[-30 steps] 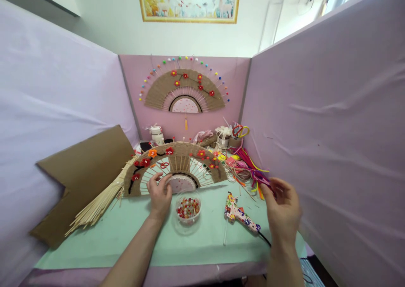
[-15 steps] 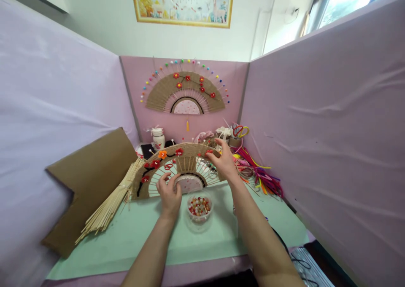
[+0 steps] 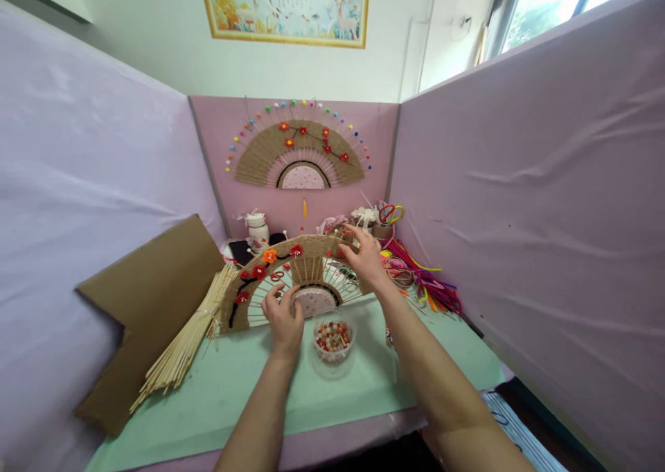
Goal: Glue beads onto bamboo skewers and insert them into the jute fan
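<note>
A woven twine fan (image 3: 312, 248) with bare sticks below its band stands tilted up on the table, bearing red and orange flowers along a black stem. My left hand (image 3: 283, 319) has its fingers curled on the sticks beside the pale half-round base (image 3: 314, 301). At the fan's upper right, my right hand (image 3: 365, 256) grips the band, thumb in front and forefinger over the top edge. Its palm and fingers hide part of that end. A clear tub of red, white and amber beads (image 3: 333, 340) sits just before the fan, between my forearms.
A bundle of thin sticks (image 3: 181, 344) and a folded brown cardboard (image 3: 156, 278) lie left. Pipe cleaners (image 3: 429, 285), scissors (image 3: 391, 213) and a white jar (image 3: 257, 229) stand or lie behind. A finished fan (image 3: 260, 154) hangs on the pink back panel.
My viewpoint has shifted a little, so the back panel sits further left. Both hands stay at nearly the same places on the fan.
</note>
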A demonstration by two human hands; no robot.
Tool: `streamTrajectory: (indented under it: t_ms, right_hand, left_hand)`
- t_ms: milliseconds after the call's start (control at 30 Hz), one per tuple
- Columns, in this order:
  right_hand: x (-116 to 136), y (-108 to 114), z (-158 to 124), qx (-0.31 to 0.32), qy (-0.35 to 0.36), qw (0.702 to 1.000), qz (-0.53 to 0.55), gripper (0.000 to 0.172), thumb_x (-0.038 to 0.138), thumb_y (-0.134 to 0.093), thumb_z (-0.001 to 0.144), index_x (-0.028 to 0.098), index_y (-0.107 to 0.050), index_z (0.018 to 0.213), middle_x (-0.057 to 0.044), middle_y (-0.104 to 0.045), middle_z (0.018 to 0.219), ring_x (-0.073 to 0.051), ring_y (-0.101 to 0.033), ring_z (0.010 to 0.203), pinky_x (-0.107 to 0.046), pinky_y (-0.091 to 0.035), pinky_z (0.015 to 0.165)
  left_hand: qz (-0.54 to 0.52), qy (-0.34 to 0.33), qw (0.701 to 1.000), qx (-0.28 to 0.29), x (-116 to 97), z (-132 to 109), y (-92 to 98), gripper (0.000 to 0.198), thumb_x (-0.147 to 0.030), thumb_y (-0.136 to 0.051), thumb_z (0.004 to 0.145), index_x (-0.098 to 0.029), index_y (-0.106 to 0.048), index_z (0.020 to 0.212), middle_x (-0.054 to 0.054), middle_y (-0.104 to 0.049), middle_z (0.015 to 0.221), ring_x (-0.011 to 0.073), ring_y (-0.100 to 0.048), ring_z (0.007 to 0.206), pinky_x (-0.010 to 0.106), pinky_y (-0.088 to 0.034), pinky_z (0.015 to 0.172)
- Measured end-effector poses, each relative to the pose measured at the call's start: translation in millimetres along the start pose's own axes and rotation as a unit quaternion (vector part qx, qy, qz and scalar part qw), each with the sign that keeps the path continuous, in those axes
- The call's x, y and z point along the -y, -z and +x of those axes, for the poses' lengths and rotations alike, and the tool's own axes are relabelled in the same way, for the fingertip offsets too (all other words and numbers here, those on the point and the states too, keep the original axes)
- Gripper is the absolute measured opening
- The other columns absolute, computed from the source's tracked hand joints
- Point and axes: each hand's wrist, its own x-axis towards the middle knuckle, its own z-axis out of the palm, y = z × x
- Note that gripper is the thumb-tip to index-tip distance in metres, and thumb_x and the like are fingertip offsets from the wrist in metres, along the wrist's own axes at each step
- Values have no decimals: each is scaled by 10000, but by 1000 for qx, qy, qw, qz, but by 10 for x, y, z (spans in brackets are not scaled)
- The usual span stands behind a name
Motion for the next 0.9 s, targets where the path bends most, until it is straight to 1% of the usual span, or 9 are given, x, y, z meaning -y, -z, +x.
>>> streamTrajectory:
  t_ms: [233, 500, 667, 900]
  right_hand:
    - [-36, -37, -15, -4, -1, 1000, 2, 405, 267, -646, 820, 229, -647, 1223, -75, -733, 1111, -293, -568, 1120, -501, -282, 1040]
    - [-40, -34, -4, -5, 0, 1000, 7, 383, 269, -648, 821, 234, -656, 1203, -84, -734, 1100, -295, -582, 1099, -498, -319, 1021]
    - [-45, -26, -5, -5, 2, 1000, 10, 371, 254, -648, 816, 244, -661, 1186, -74, -736, 1095, -286, -588, 1099, -476, -347, 1003]
    - [-53, -55, 4, -9, 3, 1000, 11, 360, 217, -636, 812, 235, -662, 1170, -69, -744, 1072, -277, -599, 1088, -479, -336, 1017]
  left_hand:
    - [4, -3, 1000, 2, 49, -14, -27, 313, -120, -503, 834, -165, -714, 1061, 134, -496, 1180, 282, -458, 1081, 490, -394, 1016]
    - [7, 8, 1000, 7, 19, -6, -11, 308, -114, -511, 826, -174, -712, 1051, 128, -490, 1181, 284, -462, 1096, 487, -395, 1018]
    - [11, 1, 1000, 8, 50, -9, -28, 313, -120, -512, 833, -169, -710, 1070, 132, -489, 1190, 287, -460, 1102, 492, -388, 1029]
    - [9, 4, 1000, 8, 54, -17, -32, 320, -116, -512, 824, -169, -714, 1068, 134, -485, 1192, 289, -457, 1090, 500, -399, 1020]
